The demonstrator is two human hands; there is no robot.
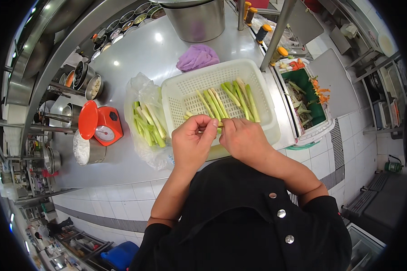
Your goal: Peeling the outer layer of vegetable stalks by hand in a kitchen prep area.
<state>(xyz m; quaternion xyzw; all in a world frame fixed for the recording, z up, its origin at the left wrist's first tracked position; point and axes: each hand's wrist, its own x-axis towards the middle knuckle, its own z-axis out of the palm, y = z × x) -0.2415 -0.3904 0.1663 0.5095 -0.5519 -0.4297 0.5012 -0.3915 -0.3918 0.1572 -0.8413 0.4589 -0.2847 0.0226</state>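
Observation:
My left hand (194,139) and my right hand (242,137) meet over the near edge of a white perforated plastic basket (176,79). Their fingertips pinch a short piece of green stalk (220,124) between them; most of it is hidden by the fingers. Inside the basket lie pale green vegetable stalks (217,103) in a loose group, with another group (245,98) to their right. Left of the basket, an open clear plastic bag (140,84) holds more green and whitish stalks (149,123).
A red kitchen scale (110,125) and a metal pot (95,152) stand on the steel table at left. Behind the basket are a purple cloth (198,58) and a large steel pot (195,20). A bin with vegetable scraps (302,115) adjoins the table's right edge, beyond a metal post (278,34).

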